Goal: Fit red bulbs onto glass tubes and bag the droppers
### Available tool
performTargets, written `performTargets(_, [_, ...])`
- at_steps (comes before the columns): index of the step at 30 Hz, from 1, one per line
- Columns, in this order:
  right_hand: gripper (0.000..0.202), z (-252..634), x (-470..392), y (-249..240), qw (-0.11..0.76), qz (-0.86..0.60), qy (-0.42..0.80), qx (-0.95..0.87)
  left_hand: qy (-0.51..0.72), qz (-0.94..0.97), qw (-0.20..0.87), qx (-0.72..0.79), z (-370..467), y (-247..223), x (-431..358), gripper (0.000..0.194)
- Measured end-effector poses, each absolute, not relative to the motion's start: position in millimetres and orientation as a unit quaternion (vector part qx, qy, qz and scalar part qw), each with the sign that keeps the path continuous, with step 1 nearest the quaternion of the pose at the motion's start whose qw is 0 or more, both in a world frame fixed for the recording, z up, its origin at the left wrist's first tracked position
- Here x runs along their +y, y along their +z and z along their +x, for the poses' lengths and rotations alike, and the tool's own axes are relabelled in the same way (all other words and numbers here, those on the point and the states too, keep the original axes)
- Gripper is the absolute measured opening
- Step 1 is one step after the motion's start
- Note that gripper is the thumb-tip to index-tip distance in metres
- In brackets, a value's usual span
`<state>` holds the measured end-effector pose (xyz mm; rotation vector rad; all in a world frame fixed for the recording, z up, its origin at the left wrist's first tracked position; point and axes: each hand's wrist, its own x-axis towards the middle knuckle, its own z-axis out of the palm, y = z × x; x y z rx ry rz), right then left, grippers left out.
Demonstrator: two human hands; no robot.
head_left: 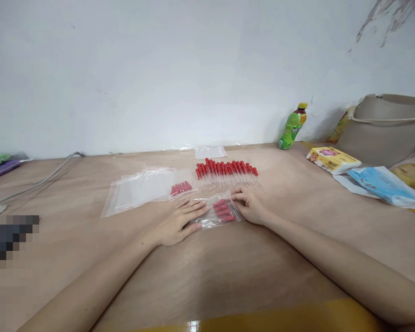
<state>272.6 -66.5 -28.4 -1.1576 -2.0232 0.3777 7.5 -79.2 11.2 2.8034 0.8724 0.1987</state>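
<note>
A clear plastic zip bag [207, 223] lies flat before me, with several red-bulbed droppers [224, 210] inside. My left hand [180, 223] rests on the bag's left end, palm down with fingers spread. At the bag's right edge, my right hand [252, 207] is closed in a pinch on the plastic. Just behind is another clear bag with several red dropper bulbs [180, 188] showing. Beyond my right hand lies a row of loose droppers [224, 168] with red bulbs and thin clear tubes.
Flat clear bags [127, 193] overlap at the left, and another bag [210, 152] lies by the wall. A green bottle [293, 127], yellow tissue pack [333, 159], blue-and-white packet [383, 184] and grey bin [394, 127] stand right. A cable [51, 174] crosses the left side.
</note>
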Motion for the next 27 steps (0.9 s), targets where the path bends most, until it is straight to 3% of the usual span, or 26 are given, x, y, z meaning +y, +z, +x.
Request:
performTargets(3, [0.015,282.2,-62.0,-20.6,0.383,-0.467,0.121,-0.788,0.067,0.948,0.1,0.295,6.9,10.1,-78.9,0.046])
performTargets(6, [0.016,309.1,-41.6,-5.2,0.389,-0.597,0.076,-0.697,0.068,0.949,0.102,0.292,6.1,9.1,-78.1,0.046])
performTargets(10, [0.024,350.8,-1.0,9.6,0.306,-0.766,0.06,-0.562,0.068,0.947,0.105,0.294,5.2,9.7,-78.2,0.044])
performTargets(15, [0.02,360.4,29.2,7.8,0.228,-0.796,0.135,-0.545,0.086,0.945,0.102,0.299,4.7,10.1,-79.6,0.041])
performTargets(19, [0.007,348.7,35.8,7.2,0.231,-0.792,0.152,-0.544,0.088,0.944,0.103,0.301,4.5,9.7,-80.5,0.044])
performTargets(22, [0.012,345.6,36.0,10.5,0.25,-0.79,0.189,-0.527,0.089,0.943,0.103,0.302,4.4,9.0,-80.7,0.048])
performTargets(27, [0.01,349.7,20.5,29.4,0.343,-0.742,0.285,-0.501,0.083,0.944,0.109,0.301,4.4,7.5,-78.8,0.047])
